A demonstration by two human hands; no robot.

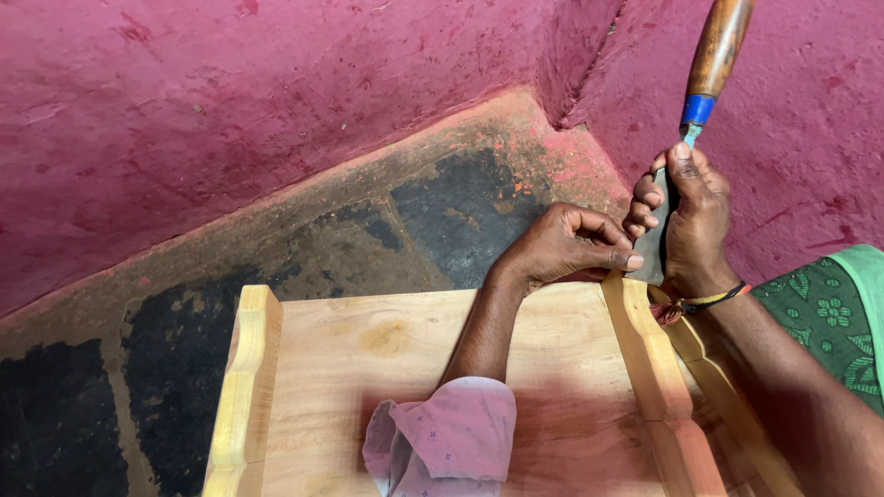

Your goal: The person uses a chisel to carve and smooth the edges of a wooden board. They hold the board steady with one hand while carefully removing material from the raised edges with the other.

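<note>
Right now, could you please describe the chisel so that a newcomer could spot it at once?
Find the pale wooden board on the floor; at its far right edge, the right hand grips the chisel upright. Its brown wooden handle with a blue collar rises against the pink wall.

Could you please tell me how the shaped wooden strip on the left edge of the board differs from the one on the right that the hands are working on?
The left strip lies untouched at the board's edge; the right strip has the left hand at its far end. The right hand holds a chisel blade there; no tool is near the left strip. Both are pale wood with scalloped edges.
</note>
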